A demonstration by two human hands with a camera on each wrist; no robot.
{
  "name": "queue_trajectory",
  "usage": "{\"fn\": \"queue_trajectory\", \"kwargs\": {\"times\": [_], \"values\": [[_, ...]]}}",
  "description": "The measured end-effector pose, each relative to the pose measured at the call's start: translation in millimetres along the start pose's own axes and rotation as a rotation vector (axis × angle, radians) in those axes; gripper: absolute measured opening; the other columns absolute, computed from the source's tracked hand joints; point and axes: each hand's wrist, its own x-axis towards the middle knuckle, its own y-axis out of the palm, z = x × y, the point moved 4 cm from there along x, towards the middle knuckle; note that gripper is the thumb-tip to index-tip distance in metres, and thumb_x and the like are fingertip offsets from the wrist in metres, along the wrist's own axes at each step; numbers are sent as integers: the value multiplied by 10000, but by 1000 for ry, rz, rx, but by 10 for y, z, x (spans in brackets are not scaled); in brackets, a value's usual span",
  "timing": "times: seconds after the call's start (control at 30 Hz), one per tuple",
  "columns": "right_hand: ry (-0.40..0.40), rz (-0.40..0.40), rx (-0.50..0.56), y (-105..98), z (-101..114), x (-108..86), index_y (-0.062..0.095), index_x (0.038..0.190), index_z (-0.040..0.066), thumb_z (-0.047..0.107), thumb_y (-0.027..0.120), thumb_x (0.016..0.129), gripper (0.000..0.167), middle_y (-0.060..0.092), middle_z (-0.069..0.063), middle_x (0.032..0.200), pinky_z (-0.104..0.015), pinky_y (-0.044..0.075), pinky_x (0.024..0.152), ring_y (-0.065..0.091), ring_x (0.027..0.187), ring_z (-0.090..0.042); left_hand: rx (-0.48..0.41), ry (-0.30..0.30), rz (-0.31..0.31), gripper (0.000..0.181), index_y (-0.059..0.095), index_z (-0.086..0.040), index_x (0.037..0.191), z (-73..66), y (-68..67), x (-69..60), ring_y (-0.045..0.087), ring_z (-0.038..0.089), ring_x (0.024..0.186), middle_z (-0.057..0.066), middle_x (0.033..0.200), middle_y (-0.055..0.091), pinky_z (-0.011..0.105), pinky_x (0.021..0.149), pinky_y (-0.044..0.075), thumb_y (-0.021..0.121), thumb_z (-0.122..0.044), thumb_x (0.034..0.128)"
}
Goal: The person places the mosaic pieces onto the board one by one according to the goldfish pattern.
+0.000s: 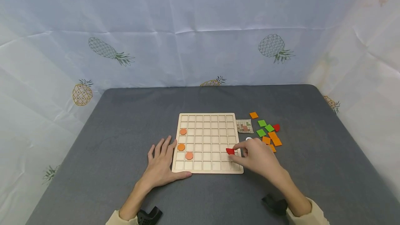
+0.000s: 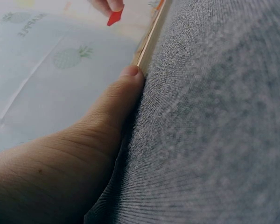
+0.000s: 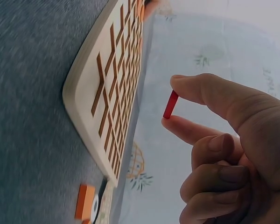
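A wooden grid board (image 1: 207, 173) lies on the grey table. My right hand (image 1: 260, 157) pinches a red tile (image 3: 171, 105) between thumb and index finger, held above the right part of the board. The other fingers of that hand are curled in. My left hand (image 1: 159, 167) rests at the board's near left corner, fingers spread along the left edge and thumb (image 2: 126, 84) against the front edge. On the board's left columns lie three orange discs: an upper disc (image 1: 183, 131), a middle disc (image 1: 181, 147) and a lower disc (image 1: 189, 156).
A small printed grid card (image 1: 245, 126) lies against the board's right edge. Beyond it are several loose tiles: green (image 1: 261, 133), orange (image 1: 275, 139) and one red (image 1: 276, 127). A white round piece (image 1: 248, 138) is partly hidden by my right hand.
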Motion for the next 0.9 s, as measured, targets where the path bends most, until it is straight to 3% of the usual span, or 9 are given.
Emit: {"fn": "queue_trajectory", "kwargs": {"times": [0.43, 0.7, 0.9], "values": [[-1, 27, 24, 182, 243, 131, 839, 934, 167, 283, 865, 809, 173, 380, 77, 470, -204, 182, 449, 308, 417, -79, 5, -7, 0, 1218, 315, -81, 1600, -3, -2, 4, 181, 453, 1544, 201, 1688, 220, 700, 1172, 82, 758, -767, 697], [-58, 47, 6, 324, 431, 232, 836, 905, 175, 312, 854, 811, 167, 436, 91, 476, -207, 224, 441, 378, 458, -85, 20, -17, 2, 1219, 325, -80, 1597, 4, 10, 8, 192, 453, 1541, 198, 1685, 231, 702, 1173, 89, 759, -773, 693], [-109, 50, 8, 430, 539, 296, 827, 847, 170, 311, 847, 816, 146, 379, 117, 458, -208, 214, 441, 352, 467, -65, 28, -17, 6, 1211, 321, -87, 1601, 8, 15, 12, 193, 445, 1545, 191, 1688, 227, 697, 1177, 97, 758, -766, 697]]}}
